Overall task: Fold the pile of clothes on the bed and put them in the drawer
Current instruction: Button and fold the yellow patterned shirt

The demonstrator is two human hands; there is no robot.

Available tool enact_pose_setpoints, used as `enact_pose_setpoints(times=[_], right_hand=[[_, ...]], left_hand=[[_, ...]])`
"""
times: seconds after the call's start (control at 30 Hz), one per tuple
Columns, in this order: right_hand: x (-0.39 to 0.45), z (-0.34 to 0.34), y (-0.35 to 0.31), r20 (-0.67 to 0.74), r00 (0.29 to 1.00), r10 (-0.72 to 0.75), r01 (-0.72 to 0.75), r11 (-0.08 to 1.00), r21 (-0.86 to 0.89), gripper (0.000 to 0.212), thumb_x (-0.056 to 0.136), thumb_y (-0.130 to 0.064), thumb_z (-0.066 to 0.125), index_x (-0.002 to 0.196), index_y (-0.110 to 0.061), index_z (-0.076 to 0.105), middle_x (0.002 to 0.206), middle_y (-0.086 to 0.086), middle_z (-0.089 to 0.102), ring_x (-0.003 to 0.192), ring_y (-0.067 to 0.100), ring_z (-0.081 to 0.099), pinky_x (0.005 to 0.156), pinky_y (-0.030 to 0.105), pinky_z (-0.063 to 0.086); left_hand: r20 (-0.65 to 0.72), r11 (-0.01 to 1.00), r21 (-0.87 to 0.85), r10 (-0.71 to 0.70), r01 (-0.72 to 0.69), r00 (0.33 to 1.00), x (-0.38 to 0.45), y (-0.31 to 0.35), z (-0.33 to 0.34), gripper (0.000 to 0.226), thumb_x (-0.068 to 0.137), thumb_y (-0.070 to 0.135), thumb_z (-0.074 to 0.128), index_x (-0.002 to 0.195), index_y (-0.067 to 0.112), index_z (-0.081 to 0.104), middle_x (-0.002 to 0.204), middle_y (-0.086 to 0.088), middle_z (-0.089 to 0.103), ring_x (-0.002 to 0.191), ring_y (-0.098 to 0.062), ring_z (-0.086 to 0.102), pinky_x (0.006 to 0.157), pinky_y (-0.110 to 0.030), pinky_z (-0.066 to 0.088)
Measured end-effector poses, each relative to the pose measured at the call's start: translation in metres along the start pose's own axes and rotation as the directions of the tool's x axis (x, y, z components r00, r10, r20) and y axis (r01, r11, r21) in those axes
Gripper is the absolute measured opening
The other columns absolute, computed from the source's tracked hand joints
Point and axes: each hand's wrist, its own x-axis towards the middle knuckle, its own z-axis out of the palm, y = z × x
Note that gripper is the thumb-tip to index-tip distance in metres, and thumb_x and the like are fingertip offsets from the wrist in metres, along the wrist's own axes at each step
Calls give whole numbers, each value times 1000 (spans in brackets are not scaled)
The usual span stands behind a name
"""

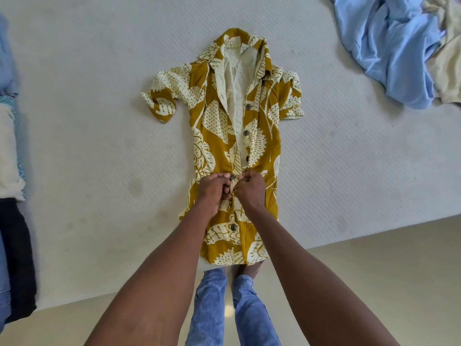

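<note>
On the white bed [99, 146], a limp, light mustard dress [214, 126] lies flat; left hand [212, 191] and right hand [250, 189] pinch its placket at six o'clock—best gripped at the seams.

Mustard and cream leaf print on a white bed

The dress [224, 136] is mustard yellow with cream leaves, some dotted, and dark buttons [246, 133]. The bed [99, 121] is off-white; crumpled clothes [389, 46] are pale blue and cream; the jeans [212, 308] are faded blue.

Mustard leaf-print dress [232, 146] lies flat on bed [87, 146], collar at twelve o'clock. Front unbuttoned above the waist. Unfolded clothes pile [399, 46] at two o'clock.
</note>
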Motion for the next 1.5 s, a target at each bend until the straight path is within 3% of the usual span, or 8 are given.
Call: enact_pose_setpoints(times=[0.17,0.3,0.43,0.6,0.77,1.07,1.3,1.5], right_hand=[[-6,-8,-7,22,990,-142,142,938,-315,25,90,0,42,108,-10,56,96,4,58,82,21,55,67,35,46],[0,-19,-15,-71,945,-318,277,899,-339,18,95,-5,46,106,-7,61,107,6,50,85,18,45,69,28,34],[22,-24,-29,-57,896,-440,400,858,-323,23,98,-11,45,96,-4,67,96,9,57,79,19,48,58,27,26],[41,-21,-25,-52,954,-296,242,859,-450,10,90,-9,47,80,-12,49,85,10,55,71,25,46,56,31,24],[40,-20,-26,-176,970,-166,120,961,-248,12,87,-2,50,79,-4,58,75,6,58,65,18,45,53,31,32],[47,-12,-42,-40,984,-175,177,983,58,15,85,5,55,83,-6,66,72,-3,60,67,10,53,54,13,39],[49,-13,-32,-213,973,-87,104,992,72,13,90,-3,54,82,-9,63,73,-4,59,67,8,51,55,21,37],[53,-11,-35,-98,987,-129,136,988,73,15,86,3,52,85,-4,66,79,2,63,72,14,55,60,25,41]], left_hand=[[-23,999,37,-4,5,1000,3,2,1,11,91,9,63,80,9,64,56,0,55,40,-11,44,41,-25,43],[-144,884,331,394,-331,908,3,6,13,14,91,25,65,86,13,69,74,-3,69,60,-16,60,53,-31,51],[-92,776,430,547,-462,832,6,30,28,15,93,26,62,94,12,68,84,-1,69,72,-12,60,58,-20,44],[-63,732,567,496,-378,866,24,37,37,28,84,39,74,92,13,66,87,1,68,75,-14,62,67,-29,50],[-88,561,777,547,-286,832,24,36,52,20,88,36,68,97,19,63,96,5,65,89,-19,60,65,-31,41],[-49,653,680,493,-333,868,27,37,45,13,95,18,54,102,19,66,107,-3,70,97,-25,64,77,-38,53],[19,369,885,584,-286,811,25,42,56,32,93,35,64,114,11,61,114,-5,63,104,-24,58,76,-35,43],[-30,456,853,528,-254,849,24,48,58,22,95,11,54,115,3,60,114,-12,64,103,-30,60,77,-34,43]])
